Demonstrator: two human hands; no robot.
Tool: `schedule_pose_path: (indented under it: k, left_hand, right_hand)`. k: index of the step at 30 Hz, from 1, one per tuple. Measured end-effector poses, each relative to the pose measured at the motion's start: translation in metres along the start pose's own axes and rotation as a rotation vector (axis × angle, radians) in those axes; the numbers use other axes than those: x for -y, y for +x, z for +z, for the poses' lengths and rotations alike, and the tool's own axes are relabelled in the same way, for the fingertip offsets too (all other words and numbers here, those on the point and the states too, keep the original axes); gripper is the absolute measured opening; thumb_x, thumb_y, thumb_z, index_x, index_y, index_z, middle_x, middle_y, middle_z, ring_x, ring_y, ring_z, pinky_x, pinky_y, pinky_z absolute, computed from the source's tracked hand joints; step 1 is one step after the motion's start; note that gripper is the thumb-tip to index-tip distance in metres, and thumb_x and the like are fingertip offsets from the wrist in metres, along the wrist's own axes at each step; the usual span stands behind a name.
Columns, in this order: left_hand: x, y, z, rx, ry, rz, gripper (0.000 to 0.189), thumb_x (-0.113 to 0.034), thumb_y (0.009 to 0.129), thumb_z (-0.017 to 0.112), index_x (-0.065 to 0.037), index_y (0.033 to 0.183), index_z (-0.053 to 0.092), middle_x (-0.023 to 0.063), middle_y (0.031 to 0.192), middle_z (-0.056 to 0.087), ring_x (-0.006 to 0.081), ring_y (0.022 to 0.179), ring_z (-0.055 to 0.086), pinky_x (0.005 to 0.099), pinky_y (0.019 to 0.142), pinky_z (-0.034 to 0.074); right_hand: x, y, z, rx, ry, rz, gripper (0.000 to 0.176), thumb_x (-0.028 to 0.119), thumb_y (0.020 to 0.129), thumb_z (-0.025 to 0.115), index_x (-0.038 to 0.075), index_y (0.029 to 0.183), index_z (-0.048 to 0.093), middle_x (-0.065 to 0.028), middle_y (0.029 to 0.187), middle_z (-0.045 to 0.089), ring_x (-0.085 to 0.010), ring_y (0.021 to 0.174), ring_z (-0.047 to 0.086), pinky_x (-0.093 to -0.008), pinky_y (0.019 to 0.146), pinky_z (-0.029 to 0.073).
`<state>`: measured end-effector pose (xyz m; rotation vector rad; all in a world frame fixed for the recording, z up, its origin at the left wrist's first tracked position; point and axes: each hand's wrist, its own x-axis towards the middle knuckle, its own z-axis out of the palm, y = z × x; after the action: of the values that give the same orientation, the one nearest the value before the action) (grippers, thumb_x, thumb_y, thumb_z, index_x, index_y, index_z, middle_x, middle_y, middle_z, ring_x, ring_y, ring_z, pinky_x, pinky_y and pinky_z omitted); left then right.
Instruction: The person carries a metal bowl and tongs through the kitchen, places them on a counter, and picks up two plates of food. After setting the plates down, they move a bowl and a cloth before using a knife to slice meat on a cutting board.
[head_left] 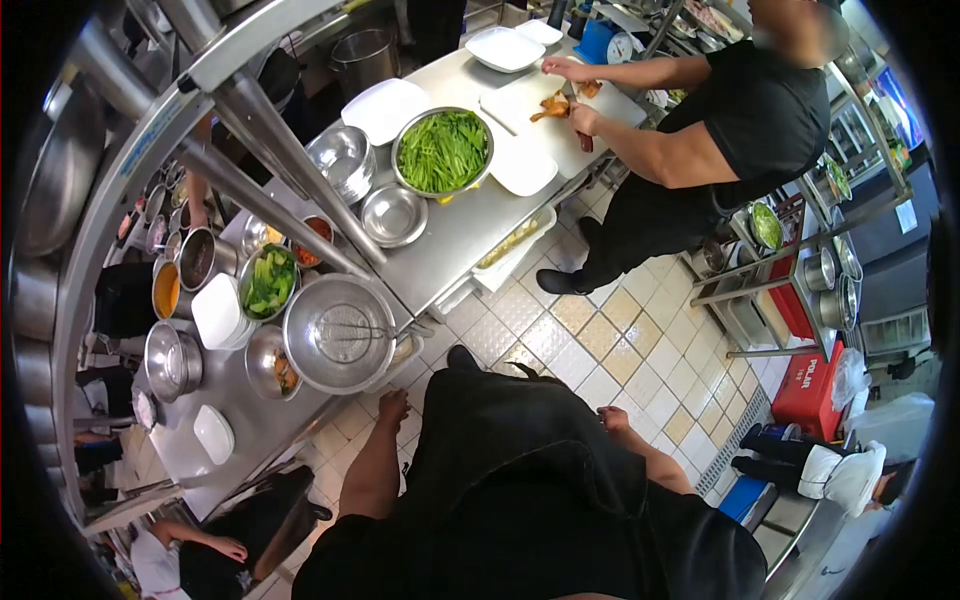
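Just beyond left hand (393, 405), steel bowl (340, 335), untouched; right hand (612, 418) apart; grips slack, empty

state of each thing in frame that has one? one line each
left hand: holds nothing, hangs by the counter
right hand: holds nothing, hangs at the side
big bowl: full of greens
small bowl: empty
wide basin: only a wire skimmer inside
white plate: empty
cutting board: in use, a co-worker's hands on meat
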<state>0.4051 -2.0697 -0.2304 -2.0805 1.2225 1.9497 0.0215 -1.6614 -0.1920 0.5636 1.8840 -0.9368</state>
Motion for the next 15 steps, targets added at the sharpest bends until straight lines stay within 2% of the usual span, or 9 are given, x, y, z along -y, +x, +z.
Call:
schedule_pose_path:
  k: [3,6,8,10,11,13,14,15]
  left_hand:
    - [-0.020,0.027,0.010,0.033,0.074,0.050,0.028,-0.035,0.090,0.054,-0.008,0.098,0.059,0.0044,0.083,0.058,0.0178,0.068,0.059,0.0348,0.059,0.047]
    - [-0.019,0.033,0.018,0.058,0.122,0.047,0.028,-0.036,0.089,0.056,-0.009,0.095,0.059,0.0035,0.078,0.057,0.0163,0.063,0.058,0.0315,0.054,0.046]
    - [-0.023,0.031,0.023,0.018,0.080,0.010,0.034,-0.037,0.088,0.056,-0.004,0.086,0.059,0.0061,0.068,0.057,0.0163,0.054,0.057,0.0300,0.044,0.044]
    - [-0.025,0.028,0.025,0.002,0.041,-0.034,0.033,-0.037,0.088,0.056,-0.004,0.086,0.059,0.0048,0.066,0.055,0.0163,0.054,0.057,0.0297,0.044,0.043]
    - [-0.024,0.025,0.025,-0.016,0.019,-0.042,0.032,-0.036,0.088,0.056,-0.005,0.086,0.059,0.0046,0.066,0.054,0.0163,0.054,0.056,0.0300,0.044,0.042]
    - [-0.023,0.011,0.026,-0.054,-0.050,-0.059,0.030,-0.036,0.087,0.056,-0.006,0.088,0.059,0.0050,0.068,0.054,0.0163,0.054,0.054,0.0307,0.046,0.043]
    - [-0.023,0.005,0.028,-0.063,-0.067,-0.061,0.030,-0.036,0.087,0.056,-0.006,0.088,0.059,0.0050,0.068,0.054,0.0163,0.054,0.054,0.0307,0.046,0.043]
    - [-0.021,-0.002,0.031,-0.098,-0.114,-0.081,0.031,-0.036,0.087,0.056,-0.006,0.088,0.059,0.0054,0.069,0.054,0.0165,0.055,0.054,0.0307,0.047,0.043]
  right_hand:
    - [0.020,-0.001,0.006,0.002,0.152,0.024,0.011,0.015,0.087,0.056,0.008,0.095,0.057,-0.0059,0.072,0.057,-0.0162,0.052,0.052,-0.0288,0.044,0.040]
    - [0.046,-0.006,0.020,-0.008,0.045,-0.065,0.012,0.015,0.086,0.057,0.006,0.095,0.059,-0.0059,0.070,0.058,-0.0154,0.051,0.051,-0.0282,0.044,0.039]
    - [0.057,0.003,0.028,-0.016,0.028,-0.096,0.012,0.015,0.086,0.058,0.005,0.093,0.061,-0.0068,0.071,0.060,-0.0161,0.056,0.055,-0.0297,0.048,0.043]
    - [0.064,0.016,0.031,0.034,-0.040,-0.269,0.012,0.014,0.086,0.058,0.005,0.093,0.062,-0.0088,0.078,0.063,-0.0177,0.063,0.058,-0.0307,0.055,0.047]
    - [0.068,0.025,0.030,0.037,-0.052,-0.268,0.012,0.014,0.086,0.058,0.005,0.093,0.062,-0.0088,0.078,0.063,-0.0177,0.063,0.058,-0.0307,0.055,0.047]
    - [0.079,0.044,0.024,0.093,-0.261,-0.273,0.014,0.015,0.087,0.057,0.004,0.094,0.062,-0.0107,0.083,0.064,-0.0187,0.070,0.061,-0.0313,0.062,0.049]
    - [0.081,0.066,0.018,0.102,-0.275,-0.280,0.014,0.015,0.087,0.057,0.004,0.094,0.062,-0.0107,0.083,0.064,-0.0187,0.070,0.061,-0.0313,0.062,0.049]
    - [0.078,0.095,0.008,0.208,-0.342,-0.400,0.015,0.015,0.087,0.057,0.003,0.095,0.062,-0.0111,0.084,0.064,-0.0185,0.069,0.060,-0.0310,0.059,0.049]
